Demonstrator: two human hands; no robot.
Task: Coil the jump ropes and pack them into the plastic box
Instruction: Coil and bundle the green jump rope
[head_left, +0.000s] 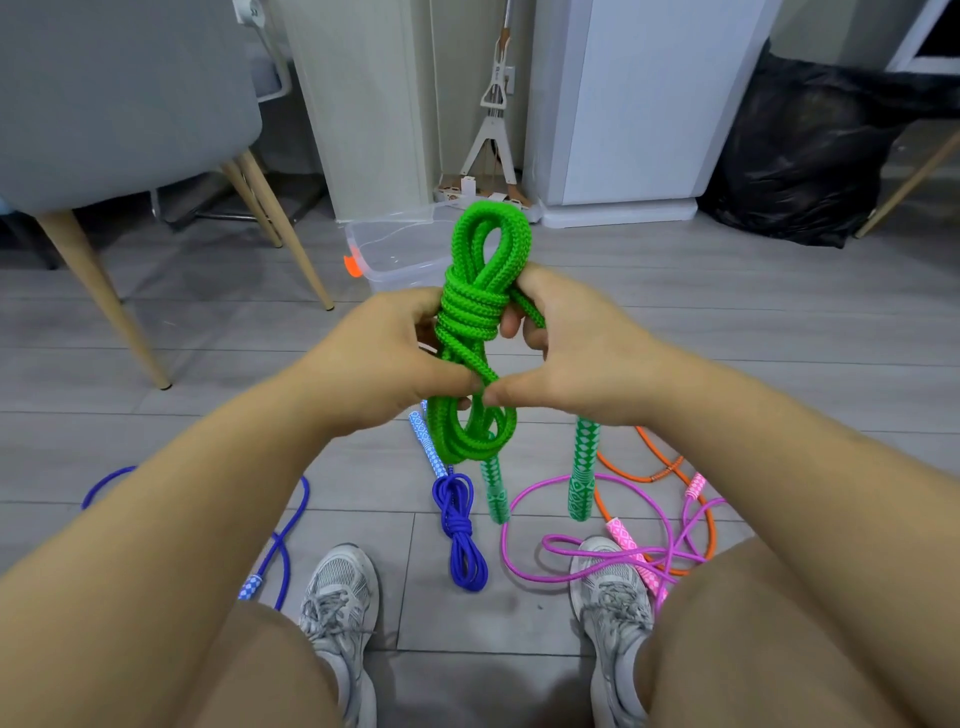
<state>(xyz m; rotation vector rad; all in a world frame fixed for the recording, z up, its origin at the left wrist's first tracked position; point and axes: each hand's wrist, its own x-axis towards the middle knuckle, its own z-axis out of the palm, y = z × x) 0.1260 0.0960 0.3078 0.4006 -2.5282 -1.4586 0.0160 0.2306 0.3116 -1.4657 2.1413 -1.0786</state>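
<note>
I hold a coiled green jump rope upright in front of me, wrapped around its middle. My left hand grips the bundle from the left and my right hand grips it from the right, thumbs pinching the rope low down. Its two green patterned handles hang below. A clear plastic box with an orange latch stands open on the floor behind the rope. On the floor lie a coiled blue rope, a loose blue rope, a pink rope and an orange rope.
A grey chair with wooden legs stands at the left. A white cabinet, a mop and a black bag line the back. My shoes rest on the grey floor near the ropes.
</note>
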